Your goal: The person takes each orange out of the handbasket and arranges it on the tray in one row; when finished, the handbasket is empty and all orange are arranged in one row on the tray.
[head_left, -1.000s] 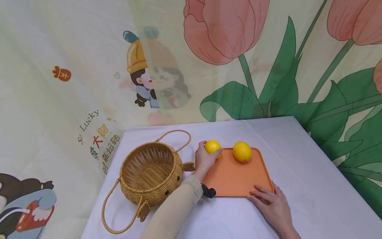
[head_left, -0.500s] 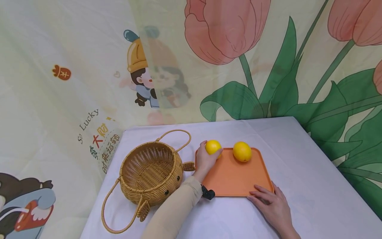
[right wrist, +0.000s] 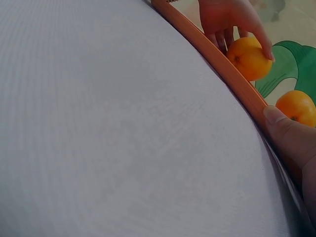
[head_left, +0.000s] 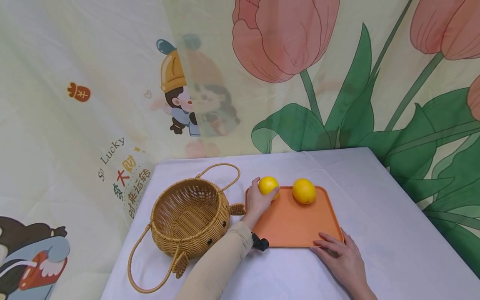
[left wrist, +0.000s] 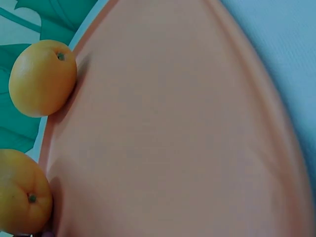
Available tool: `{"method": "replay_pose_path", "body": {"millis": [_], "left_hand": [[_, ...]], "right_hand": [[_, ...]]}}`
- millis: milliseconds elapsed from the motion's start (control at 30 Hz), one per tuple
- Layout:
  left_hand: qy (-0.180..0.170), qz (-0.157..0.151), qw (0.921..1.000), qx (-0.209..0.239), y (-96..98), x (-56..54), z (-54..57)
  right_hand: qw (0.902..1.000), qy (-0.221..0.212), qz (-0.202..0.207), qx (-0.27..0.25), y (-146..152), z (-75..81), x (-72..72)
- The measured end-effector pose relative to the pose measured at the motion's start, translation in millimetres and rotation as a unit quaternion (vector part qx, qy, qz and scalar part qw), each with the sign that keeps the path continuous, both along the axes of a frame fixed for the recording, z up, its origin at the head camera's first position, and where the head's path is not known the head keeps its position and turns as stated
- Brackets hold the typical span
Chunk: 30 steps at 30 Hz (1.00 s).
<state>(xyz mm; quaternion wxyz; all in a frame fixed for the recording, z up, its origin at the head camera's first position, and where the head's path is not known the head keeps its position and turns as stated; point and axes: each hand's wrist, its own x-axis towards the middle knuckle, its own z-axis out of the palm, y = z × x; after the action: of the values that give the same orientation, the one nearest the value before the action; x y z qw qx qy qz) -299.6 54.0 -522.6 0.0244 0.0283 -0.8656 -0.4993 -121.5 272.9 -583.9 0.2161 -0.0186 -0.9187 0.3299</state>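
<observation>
In the head view my left hand (head_left: 258,203) grips an orange (head_left: 268,184) at the far left corner of the orange tray (head_left: 296,227). Thumb and fingers sit on opposite sides of that fruit. A second orange (head_left: 304,191) rests by the tray's back rim, to the right of the first. My right hand (head_left: 346,260) holds the tray's near right corner, its thumb (right wrist: 277,117) against the front wall in the right wrist view and fingers reaching over the rim. The left wrist view has both oranges at its left edge, the held orange (left wrist: 22,195) lower; the left hand is almost wholly hidden there.
A round wicker basket (head_left: 221,233) with two loop handles stands left of the tray, close beside my left sleeve (head_left: 221,262). White cloth (head_left: 397,233) covers the table. A printed curtain (head_left: 210,25) hangs behind it.
</observation>
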Motion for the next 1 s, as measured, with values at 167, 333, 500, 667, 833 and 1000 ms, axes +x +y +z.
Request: {"method": "replay_pose_path", "body": {"millis": [167,333,500,667,833,1000], "left_hand": [[0.006,-0.006,1.0,-0.001,-0.5,-1.6,-1.5],[0.008,-0.005,0.9999,-0.007,0.5,-1.3,-2.7],[0.004,-0.006,1.0,-0.006,0.6,-0.9,-2.9],[0.003,-0.01,0.9999,-0.005,1.1,0.0,-0.7],[0.041,-0.023,0.9979,-0.043,1.5,4.4,2.0],[0.099,-0.057,0.9902,-0.08,0.6,19.0,11.2]], "right_hand": [[0.9999,-0.013,-0.004,0.002,0,-0.6,-0.8],[0.9999,-0.013,-0.006,0.001,1,-1.0,-0.9],[0.9998,-0.018,-0.008,0.001,-1,-0.9,-0.3],[0.9998,-0.018,-0.008,0.001,0,-0.7,-0.2],[0.9996,-0.026,-0.011,-0.001,1,-3.3,0.3],[0.9983,-0.055,-0.01,-0.014,3,-5.3,0.5]]}}
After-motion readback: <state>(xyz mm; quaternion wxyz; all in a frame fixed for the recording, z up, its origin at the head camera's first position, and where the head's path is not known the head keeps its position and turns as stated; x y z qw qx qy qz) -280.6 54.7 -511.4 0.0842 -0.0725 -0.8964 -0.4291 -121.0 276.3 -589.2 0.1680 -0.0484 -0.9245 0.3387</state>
